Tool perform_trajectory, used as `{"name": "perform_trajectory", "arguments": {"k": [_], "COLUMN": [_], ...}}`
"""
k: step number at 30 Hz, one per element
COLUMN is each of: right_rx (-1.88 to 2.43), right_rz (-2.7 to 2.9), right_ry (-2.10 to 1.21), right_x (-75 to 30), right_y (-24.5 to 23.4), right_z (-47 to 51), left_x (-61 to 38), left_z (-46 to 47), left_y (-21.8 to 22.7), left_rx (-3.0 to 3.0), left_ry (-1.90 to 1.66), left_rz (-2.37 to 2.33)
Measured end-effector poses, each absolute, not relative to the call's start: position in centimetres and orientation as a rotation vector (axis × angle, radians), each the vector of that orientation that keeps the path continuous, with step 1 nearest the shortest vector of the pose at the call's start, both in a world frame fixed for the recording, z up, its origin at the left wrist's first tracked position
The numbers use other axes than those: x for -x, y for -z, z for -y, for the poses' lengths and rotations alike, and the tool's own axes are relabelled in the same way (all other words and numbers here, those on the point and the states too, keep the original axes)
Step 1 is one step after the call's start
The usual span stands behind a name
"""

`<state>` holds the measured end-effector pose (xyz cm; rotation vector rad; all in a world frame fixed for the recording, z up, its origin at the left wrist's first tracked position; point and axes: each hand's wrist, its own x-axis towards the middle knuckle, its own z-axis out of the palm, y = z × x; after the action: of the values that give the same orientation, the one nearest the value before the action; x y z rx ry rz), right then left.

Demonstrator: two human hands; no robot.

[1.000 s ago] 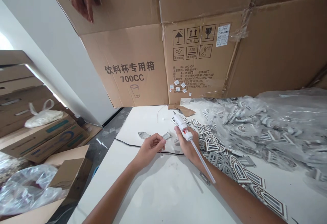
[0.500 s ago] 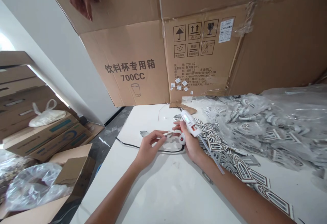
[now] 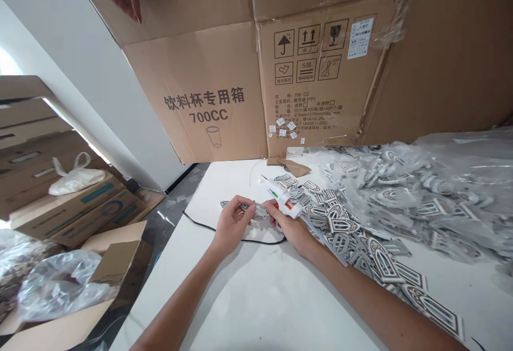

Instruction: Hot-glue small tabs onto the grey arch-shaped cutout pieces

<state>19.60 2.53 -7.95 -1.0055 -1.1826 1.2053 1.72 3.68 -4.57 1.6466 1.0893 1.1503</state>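
My left hand (image 3: pixel 231 225) pinches a small pale piece (image 3: pixel 260 210) between thumb and fingertips, its exact shape partly hidden. In my right hand (image 3: pixel 292 229) is a white hot glue gun (image 3: pixel 278 193), its nozzle pointing up and left. The right fingertips also meet the pale piece, close to the left thumb. A long translucent glue stick (image 3: pixel 334 250) trails from the back of the gun along the right forearm. Below both hands a black cord (image 3: pixel 256 242) runs over the white table (image 3: pixel 256 297).
Right of my hands lie several grey-and-white arched window-shaped pieces (image 3: pixel 380 259), many in clear plastic bags (image 3: pixel 420 190). Large cardboard boxes (image 3: pixel 208 68) wall off the table's back. A scrap of brown card (image 3: pixel 294 166) lies beneath them. An open carton (image 3: pixel 120 271) stands on the left.
The glue gun has turned, its nozzle swinging left and its body tipping flatter. My right fingertips have come to the piece in my left hand. The view has shifted slightly.
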Motion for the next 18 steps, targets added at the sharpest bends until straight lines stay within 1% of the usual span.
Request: {"name": "perform_trajectory", "arguments": {"k": [10, 14, 18], "right_rx": [1.071, 1.075, 1.096], "right_rz": [1.237, 1.250, 1.275], "right_ry": [-1.160, -1.152, -1.112], "right_x": [-19.7, -19.8, -19.8], "right_y": [8.8, 8.5, 7.7], "right_z": [-2.9, -2.8, -2.4], "left_x": [-1.6, -1.8, -1.7], "left_z": [-3.5, -3.4, -3.4], "left_y": [4.7, 4.6, 4.3], "left_rx": [-1.699, -1.607, -1.481], "left_ry": [-1.156, -1.171, -1.084], "left_rz": [-1.160, -1.104, -1.094]}}
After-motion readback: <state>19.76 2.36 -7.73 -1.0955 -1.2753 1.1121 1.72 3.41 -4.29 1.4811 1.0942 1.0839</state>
